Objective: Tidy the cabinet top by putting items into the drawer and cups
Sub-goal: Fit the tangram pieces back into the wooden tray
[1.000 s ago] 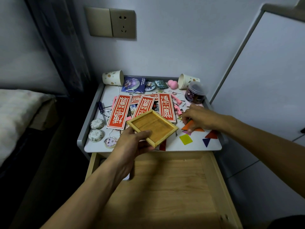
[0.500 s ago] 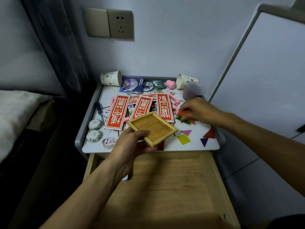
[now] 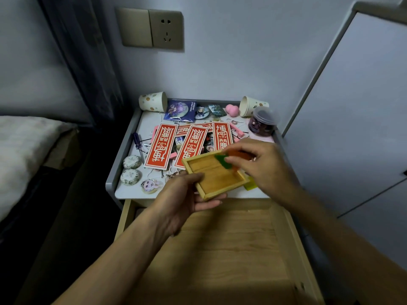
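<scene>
- Presently, wooden tray [image 3: 211,179]: shallow, square, bare inside; held tilted above the front edge of the cabinet top [image 3: 149,119].
- Left hand [image 3: 182,201]: grips the tray's near-left corner, thumb on the rim, fingers curled beneath.
- Right hand [image 3: 262,166]: over the tray's far-right corner, fingers bent, pinching a green piece [image 3: 222,160] and an orange piece [image 3: 239,154]; both are blurred, and the green one is just above the tray floor.
- Drawer [image 3: 220,249]: pulled open directly below the tray, wooden bottom showing.
- Yellow piece [image 3: 251,184]: flat on the cabinet top, just right of the tray.
- Red cards [image 3: 161,146]: three printed strips fanned out behind the tray, the nearest partly hidden by its rim.
- Paper cups: both on their sides at the back, one far-left of the tray [image 3: 153,101], one far-right [image 3: 252,106].
- Jar [image 3: 262,124]: clear lid, dark contents, behind and right of the tray.
- Pink sponge [image 3: 232,109]: behind the tray, beside the right cup.
- Screwdriver [image 3: 137,142]: well left of the tray.
- Round patterned discs [image 3: 131,161]: two, left of the tray.
- Cartoon charm [image 3: 150,185]: just left of the tray, near the left hand.
</scene>
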`<state>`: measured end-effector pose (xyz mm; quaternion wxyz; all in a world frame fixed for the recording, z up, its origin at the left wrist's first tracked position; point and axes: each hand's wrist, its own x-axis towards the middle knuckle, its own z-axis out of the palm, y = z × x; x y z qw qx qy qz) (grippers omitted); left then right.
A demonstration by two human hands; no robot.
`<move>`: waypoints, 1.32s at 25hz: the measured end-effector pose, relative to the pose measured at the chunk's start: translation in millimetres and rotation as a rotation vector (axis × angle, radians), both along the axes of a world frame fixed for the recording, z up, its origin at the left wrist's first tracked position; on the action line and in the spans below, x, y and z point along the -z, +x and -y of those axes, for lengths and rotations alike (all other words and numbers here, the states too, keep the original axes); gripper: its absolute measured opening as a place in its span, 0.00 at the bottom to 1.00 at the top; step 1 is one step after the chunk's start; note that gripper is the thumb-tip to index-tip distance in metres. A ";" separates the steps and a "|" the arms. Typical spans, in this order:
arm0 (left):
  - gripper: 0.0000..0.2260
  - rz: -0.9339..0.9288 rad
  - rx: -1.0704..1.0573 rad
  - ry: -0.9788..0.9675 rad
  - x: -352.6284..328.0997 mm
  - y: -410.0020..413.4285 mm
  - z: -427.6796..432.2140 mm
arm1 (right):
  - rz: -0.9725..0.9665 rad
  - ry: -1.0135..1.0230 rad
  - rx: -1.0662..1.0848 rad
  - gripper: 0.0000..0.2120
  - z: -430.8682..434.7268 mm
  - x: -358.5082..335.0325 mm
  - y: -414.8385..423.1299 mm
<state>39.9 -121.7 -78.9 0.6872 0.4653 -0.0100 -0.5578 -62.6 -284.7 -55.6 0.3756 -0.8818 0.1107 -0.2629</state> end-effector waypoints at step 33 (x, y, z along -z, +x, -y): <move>0.13 0.195 -0.152 0.111 2.8 17.1 -3.3 | -0.103 0.655 0.429 0.08 82.0 32.4 37.5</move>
